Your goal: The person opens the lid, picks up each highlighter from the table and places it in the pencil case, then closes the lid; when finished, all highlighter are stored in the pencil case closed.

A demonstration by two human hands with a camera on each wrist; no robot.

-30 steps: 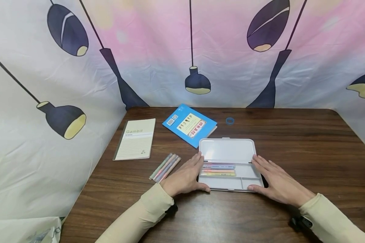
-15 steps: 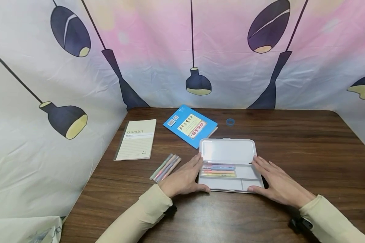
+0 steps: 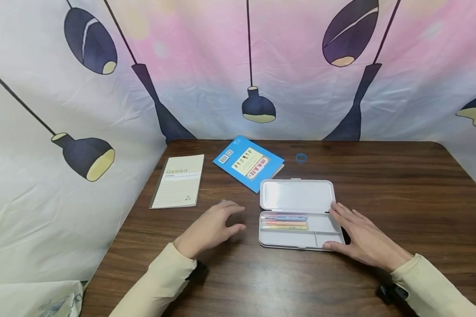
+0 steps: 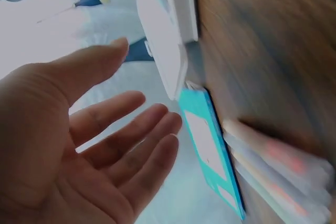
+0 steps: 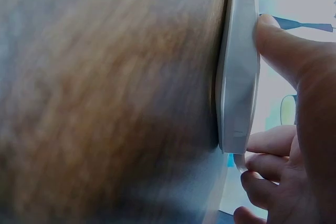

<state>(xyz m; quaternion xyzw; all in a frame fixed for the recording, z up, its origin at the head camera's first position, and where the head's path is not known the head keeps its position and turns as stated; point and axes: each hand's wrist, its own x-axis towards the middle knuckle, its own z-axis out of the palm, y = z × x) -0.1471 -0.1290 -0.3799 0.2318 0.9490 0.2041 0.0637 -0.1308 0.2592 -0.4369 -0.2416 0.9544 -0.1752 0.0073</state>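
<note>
Basically, both hands are apart. Left hand [image 3: 210, 226]: over the table [image 3: 412, 198], left of the white pencil case [image 3: 289, 238], holding nothing, fingers loose and spread from the thumb. Right hand [image 3: 361, 240]: touching the case, thumb at its near right corner, fingers fairly straight along its right side; how hard it presses, can't tell.

Case sits about midway between the table's left and right edges, lid [image 3: 297, 195] laid back toward the far edge. Some pens [image 3: 291, 218] lie side by side in the left end of its long far compartment; two smaller compartments on the near side.

More loose pens [image 4: 283, 169] on the table, blurred in the left wrist view, mostly hidden behind the left hand in the head view. Blue book [image 3: 239, 169] angled near the far edge, one corner just beside the lid. Notebook [image 3: 178, 182] marked "Gambit" by the left edge. Blue ring [image 3: 301, 161] near the far edge, right of the book. Lamp-print cloth [image 3: 218, 101] behind.
</note>
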